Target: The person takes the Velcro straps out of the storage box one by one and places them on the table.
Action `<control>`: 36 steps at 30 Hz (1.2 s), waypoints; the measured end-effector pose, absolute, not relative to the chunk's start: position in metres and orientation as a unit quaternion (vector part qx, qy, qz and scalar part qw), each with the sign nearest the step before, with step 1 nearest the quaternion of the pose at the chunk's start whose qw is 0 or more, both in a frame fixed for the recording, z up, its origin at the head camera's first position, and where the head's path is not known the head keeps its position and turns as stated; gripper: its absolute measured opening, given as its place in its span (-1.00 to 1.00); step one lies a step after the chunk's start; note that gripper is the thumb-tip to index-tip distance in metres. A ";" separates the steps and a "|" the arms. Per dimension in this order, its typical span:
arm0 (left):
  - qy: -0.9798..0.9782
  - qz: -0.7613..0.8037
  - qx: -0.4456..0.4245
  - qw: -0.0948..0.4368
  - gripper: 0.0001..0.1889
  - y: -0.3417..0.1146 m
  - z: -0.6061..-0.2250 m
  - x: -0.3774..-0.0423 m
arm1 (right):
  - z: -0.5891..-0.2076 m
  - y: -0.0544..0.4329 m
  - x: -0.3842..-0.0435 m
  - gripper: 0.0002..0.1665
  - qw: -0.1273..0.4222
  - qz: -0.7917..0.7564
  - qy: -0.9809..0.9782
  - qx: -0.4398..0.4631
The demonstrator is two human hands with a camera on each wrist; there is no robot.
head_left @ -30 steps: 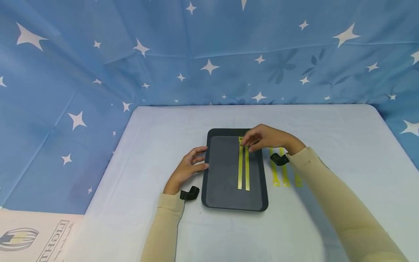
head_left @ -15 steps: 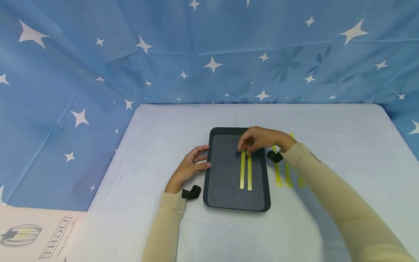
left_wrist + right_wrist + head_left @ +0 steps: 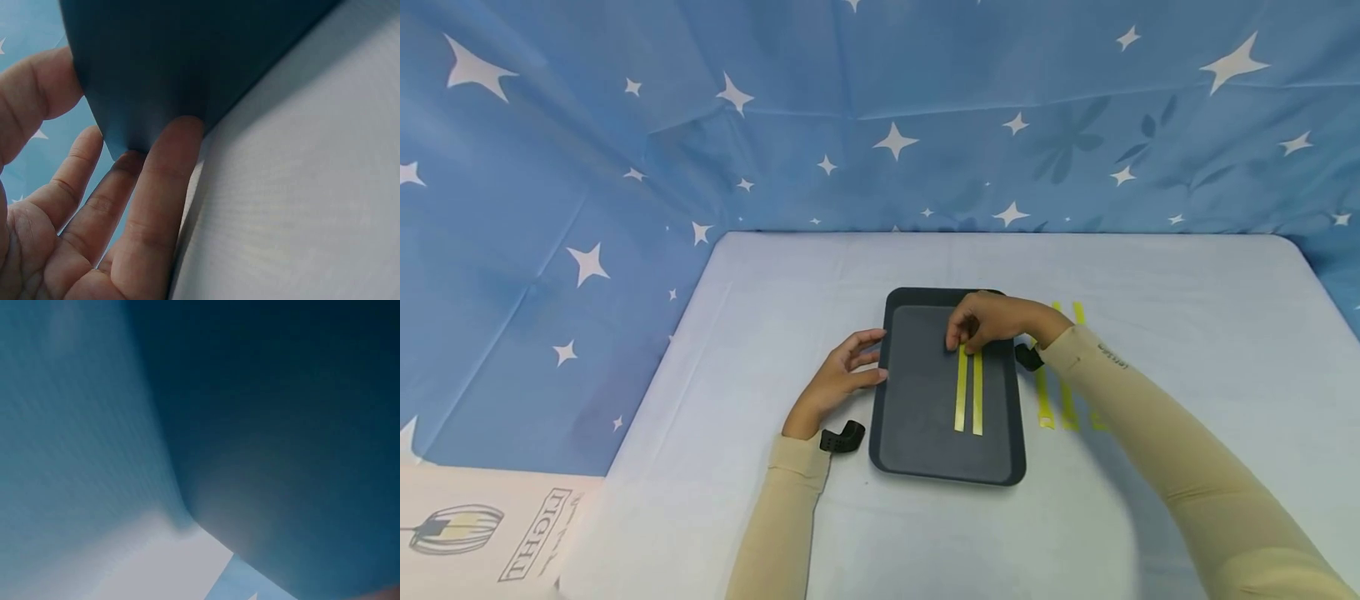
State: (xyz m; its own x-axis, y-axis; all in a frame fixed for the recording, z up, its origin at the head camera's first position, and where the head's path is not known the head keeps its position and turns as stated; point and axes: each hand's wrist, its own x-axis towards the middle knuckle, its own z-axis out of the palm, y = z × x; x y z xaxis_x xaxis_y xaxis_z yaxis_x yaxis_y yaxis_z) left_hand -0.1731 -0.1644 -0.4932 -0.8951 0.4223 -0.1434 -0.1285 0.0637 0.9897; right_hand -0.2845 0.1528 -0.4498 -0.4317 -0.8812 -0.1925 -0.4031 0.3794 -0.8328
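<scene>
A dark grey rectangular tray (image 3: 925, 458) lies on the table. Inside it, two thin yellow straps (image 3: 961, 396) run side by side. My right hand (image 3: 988, 319) is over the far part of the tray, thumb and fingers curled together at the upper end of the left strap, which they seem to pinch; the hand hides the straps' far ends. My left hand (image 3: 842, 375) touches the tray's left side with fairly straight fingers. The left wrist view shows its fingertips (image 3: 178, 134) against the tray's outer wall. In the right wrist view, only the dark tray wall (image 3: 269, 444) shows clearly.
More yellow straps (image 3: 1046, 408) with notched ends lie on the white-covered table (image 3: 790, 283) right of the tray, partly hidden under my right forearm. A blue star-patterned curtain (image 3: 775, 142) hangs behind. A printed cloth (image 3: 482, 533) is at lower left.
My right hand has moved slightly nearer along the straps, and its fingers have closed together over their far ends. My left hand stays at the tray's side. The head view has shifted slightly.
</scene>
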 end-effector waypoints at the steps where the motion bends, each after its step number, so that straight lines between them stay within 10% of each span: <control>1: 0.701 0.676 0.105 0.203 -0.27 -0.164 -0.493 -0.173 | -0.451 0.153 -0.285 -0.81 0.325 -0.360 0.766 -0.422; 36: 0.705 0.673 0.109 0.197 -0.27 -0.164 -0.493 -0.172 | -0.443 0.166 -0.273 -0.85 0.272 -0.452 0.743 -0.412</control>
State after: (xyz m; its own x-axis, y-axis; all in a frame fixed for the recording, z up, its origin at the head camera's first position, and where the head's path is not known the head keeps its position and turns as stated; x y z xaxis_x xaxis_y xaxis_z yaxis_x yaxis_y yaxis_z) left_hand -0.1725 -0.1635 -0.4931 -0.8987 0.4185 -0.1313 -0.1115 0.0716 0.9912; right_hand -0.2727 0.1657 -0.4431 -0.5128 -0.8579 -0.0328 -0.3663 0.2532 -0.8954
